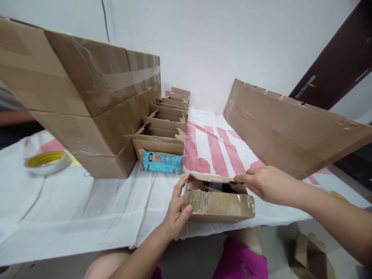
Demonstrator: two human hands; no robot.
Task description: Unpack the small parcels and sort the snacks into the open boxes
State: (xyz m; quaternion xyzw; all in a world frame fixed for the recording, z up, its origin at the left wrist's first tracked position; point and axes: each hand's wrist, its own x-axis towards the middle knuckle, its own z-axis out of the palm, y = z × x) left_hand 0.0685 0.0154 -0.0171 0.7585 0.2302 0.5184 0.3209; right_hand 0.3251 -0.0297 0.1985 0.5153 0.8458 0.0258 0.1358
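Note:
A small taped cardboard box (220, 205) sits at the table's front edge with its top open and dark contents partly showing inside. My left hand (176, 213) grips its left end, thumb on the near face and fingers at the back corner. My right hand (266, 184) is closed around a thin black tool (236, 182), whose tip lies at the box's raised back flap (212, 178). Its exact kind I cannot make out. Just behind the box, a blue snack packet (162, 162) leans against an open carton.
Open cartons (164, 128) run back in a row beside tall stacked boxes (101, 89). A cardboard panel (290, 124) stands on the right. A tape roll (48, 162) lies at left on the white cloth (95, 217). Torn cardboard (312, 255) is on the floor.

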